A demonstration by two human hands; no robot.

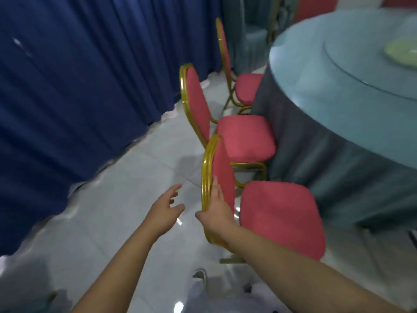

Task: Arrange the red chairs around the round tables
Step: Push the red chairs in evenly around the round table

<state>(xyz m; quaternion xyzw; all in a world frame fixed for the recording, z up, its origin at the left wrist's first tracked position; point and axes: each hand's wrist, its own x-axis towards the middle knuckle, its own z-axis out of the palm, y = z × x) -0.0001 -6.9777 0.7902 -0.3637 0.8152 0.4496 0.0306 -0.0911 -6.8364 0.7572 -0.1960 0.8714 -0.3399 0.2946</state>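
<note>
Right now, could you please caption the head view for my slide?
Right hand holds nearest red chair by the round table; left hand open.

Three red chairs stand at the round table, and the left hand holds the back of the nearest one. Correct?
No: in the head view the right hand holds the back of the nearest chair; the left hand is open beside it, touching nothing. The rest stands.
</note>
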